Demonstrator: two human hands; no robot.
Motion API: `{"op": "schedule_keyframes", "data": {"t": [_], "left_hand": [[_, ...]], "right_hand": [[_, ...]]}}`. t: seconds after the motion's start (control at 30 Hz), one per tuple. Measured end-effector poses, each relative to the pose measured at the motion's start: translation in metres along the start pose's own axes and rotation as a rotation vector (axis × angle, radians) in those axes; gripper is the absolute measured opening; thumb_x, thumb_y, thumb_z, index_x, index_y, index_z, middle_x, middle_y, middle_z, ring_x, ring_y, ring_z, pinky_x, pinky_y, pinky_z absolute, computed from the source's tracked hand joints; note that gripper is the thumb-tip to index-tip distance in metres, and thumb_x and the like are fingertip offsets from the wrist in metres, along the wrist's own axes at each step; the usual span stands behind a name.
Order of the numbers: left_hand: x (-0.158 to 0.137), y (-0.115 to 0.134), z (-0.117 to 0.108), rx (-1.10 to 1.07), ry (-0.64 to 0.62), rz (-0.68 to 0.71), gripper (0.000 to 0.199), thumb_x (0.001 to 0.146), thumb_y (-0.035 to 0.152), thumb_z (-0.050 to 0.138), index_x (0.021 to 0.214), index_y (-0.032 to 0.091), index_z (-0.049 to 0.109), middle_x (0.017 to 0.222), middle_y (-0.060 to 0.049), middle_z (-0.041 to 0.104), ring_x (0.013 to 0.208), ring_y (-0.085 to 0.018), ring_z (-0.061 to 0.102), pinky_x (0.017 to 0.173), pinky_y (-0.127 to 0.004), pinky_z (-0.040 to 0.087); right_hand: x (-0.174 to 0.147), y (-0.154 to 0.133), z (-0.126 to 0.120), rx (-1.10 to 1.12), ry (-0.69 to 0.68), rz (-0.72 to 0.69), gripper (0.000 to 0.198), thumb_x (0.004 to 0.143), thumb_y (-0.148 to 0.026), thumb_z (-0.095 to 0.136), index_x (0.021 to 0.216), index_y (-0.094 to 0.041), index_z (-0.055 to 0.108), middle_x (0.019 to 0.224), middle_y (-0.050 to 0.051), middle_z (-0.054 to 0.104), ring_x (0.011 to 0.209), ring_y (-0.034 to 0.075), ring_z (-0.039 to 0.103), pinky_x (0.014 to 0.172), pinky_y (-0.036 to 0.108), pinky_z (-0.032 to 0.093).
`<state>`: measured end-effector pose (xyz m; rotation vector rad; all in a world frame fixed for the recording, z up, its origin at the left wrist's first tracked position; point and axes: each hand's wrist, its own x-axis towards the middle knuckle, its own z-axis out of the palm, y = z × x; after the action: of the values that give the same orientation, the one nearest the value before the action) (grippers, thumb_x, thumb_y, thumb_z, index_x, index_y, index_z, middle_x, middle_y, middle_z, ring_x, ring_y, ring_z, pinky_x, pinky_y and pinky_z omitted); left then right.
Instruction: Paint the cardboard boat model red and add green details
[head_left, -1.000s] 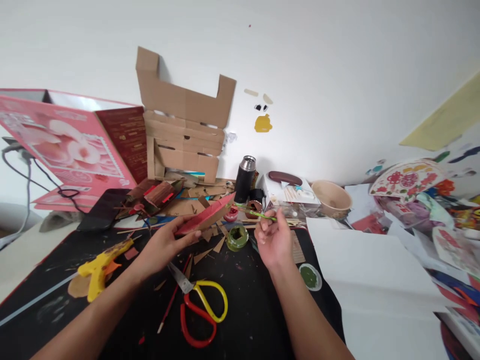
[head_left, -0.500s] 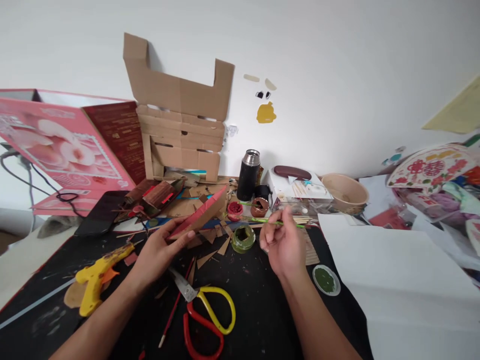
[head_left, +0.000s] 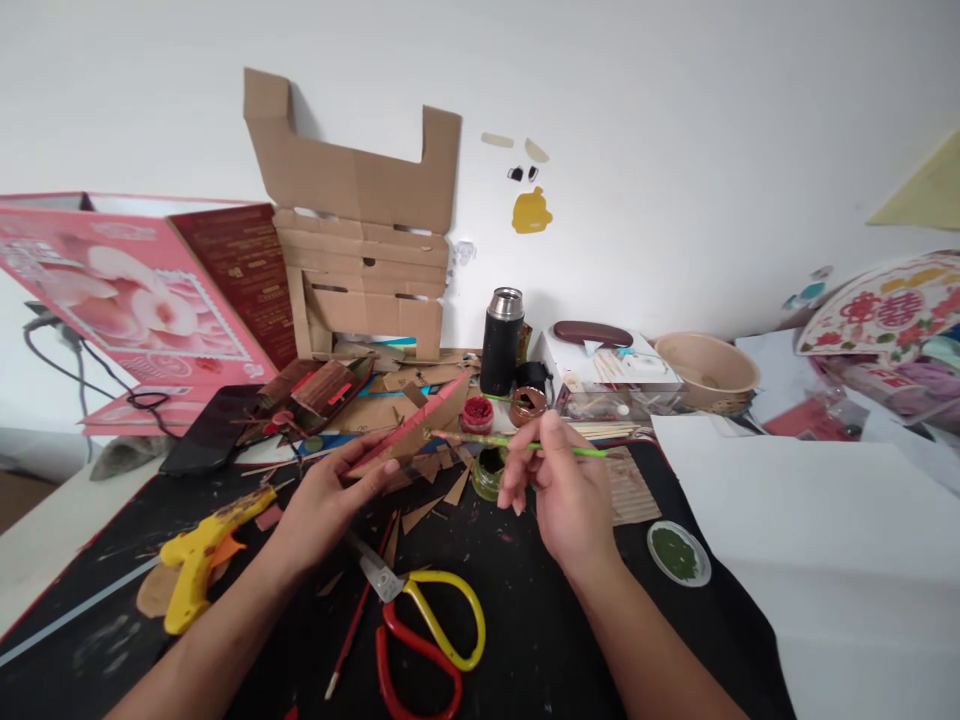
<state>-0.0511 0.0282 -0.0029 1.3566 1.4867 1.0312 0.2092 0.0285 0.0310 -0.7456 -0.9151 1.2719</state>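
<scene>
Between the thumb and fingers of my left hand (head_left: 330, 500) is a cardboard piece (head_left: 429, 424), pink-red on one face and bare brown on the side toward me. My right hand (head_left: 566, 490) pinches a green-handled paintbrush (head_left: 480, 439), whose bristle tip is at the brown face of the cardboard; whether they touch I cannot tell. Partly behind my right fingers stands a jar of green paint (head_left: 489, 474). A jar of red paint (head_left: 477, 414) and a jar of brown paint (head_left: 528, 405) stand farther back. Scissors (head_left: 420, 620) with red and yellow handles lie between my forearms.
A yellow glue gun (head_left: 206, 560) and a dark phone (head_left: 212, 432) lie on the left. A black flask (head_left: 502, 342) stands near the wall. The lid with green paint (head_left: 679, 553) sits at right, beside white paper (head_left: 810, 540). Cardboard scraps (head_left: 457, 486) litter the middle.
The paintbrush has moved left and its tip now reaches the cardboard. My right hand has shifted over part of the green paint jar. The view has shifted slightly.
</scene>
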Motion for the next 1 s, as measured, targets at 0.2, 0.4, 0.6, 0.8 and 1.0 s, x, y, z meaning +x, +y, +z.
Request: {"op": "schedule_keyframes", "data": {"t": [0.2, 0.4, 0.6, 0.8, 1.0], "left_hand": [[0.001, -0.008, 0.001, -0.075, -0.045, -0.025, 0.087, 0.081, 0.073, 0.083, 0.144, 0.015, 0.071, 0.138, -0.02, 0.081, 0.128, -0.042, 0.076, 0.108, -0.051, 0.06], [0.001, -0.001, -0.002, -0.066, 0.004, -0.045, 0.087, 0.074, 0.078, 0.084, 0.134, 0.015, 0.077, 0.115, -0.017, 0.087, 0.099, -0.036, 0.082, 0.088, -0.043, 0.065], [0.0, 0.008, -0.009, -0.04, 0.082, -0.034, 0.086, 0.067, 0.085, 0.082, 0.12, 0.017, 0.082, 0.091, -0.012, 0.084, 0.082, -0.032, 0.079, 0.069, -0.037, 0.063], [-0.001, 0.004, -0.005, -0.086, 0.002, 0.006, 0.079, 0.073, 0.079, 0.084, 0.124, 0.019, 0.082, 0.092, -0.011, 0.085, 0.09, -0.034, 0.081, 0.086, -0.044, 0.066], [-0.002, 0.001, -0.005, -0.047, -0.042, 0.044, 0.077, 0.078, 0.072, 0.086, 0.133, 0.019, 0.079, 0.132, -0.016, 0.084, 0.121, -0.041, 0.078, 0.106, -0.051, 0.061]], "right_hand": [[-0.006, -0.001, 0.005, -0.017, -0.008, -0.054, 0.056, 0.095, -0.072, 0.076, 0.079, -0.018, 0.075, 0.052, 0.001, 0.069, 0.038, 0.014, 0.066, 0.035, 0.017, 0.041], [-0.009, 0.0, 0.008, -0.031, -0.04, -0.041, 0.057, 0.095, -0.073, 0.075, 0.08, -0.018, 0.075, 0.055, 0.002, 0.07, 0.04, 0.015, 0.067, 0.035, 0.017, 0.042], [-0.01, -0.002, 0.008, 0.017, -0.014, -0.085, 0.057, 0.096, -0.072, 0.075, 0.079, -0.018, 0.075, 0.053, 0.001, 0.069, 0.038, 0.014, 0.066, 0.035, 0.018, 0.042], [-0.011, -0.005, 0.011, 0.021, -0.029, -0.061, 0.06, 0.094, -0.075, 0.075, 0.077, -0.018, 0.075, 0.048, 0.001, 0.066, 0.036, 0.015, 0.065, 0.034, 0.018, 0.04], [-0.013, -0.002, 0.012, -0.01, -0.023, -0.051, 0.06, 0.093, -0.077, 0.075, 0.078, -0.018, 0.075, 0.049, 0.0, 0.067, 0.036, 0.015, 0.065, 0.035, 0.018, 0.039]]}}
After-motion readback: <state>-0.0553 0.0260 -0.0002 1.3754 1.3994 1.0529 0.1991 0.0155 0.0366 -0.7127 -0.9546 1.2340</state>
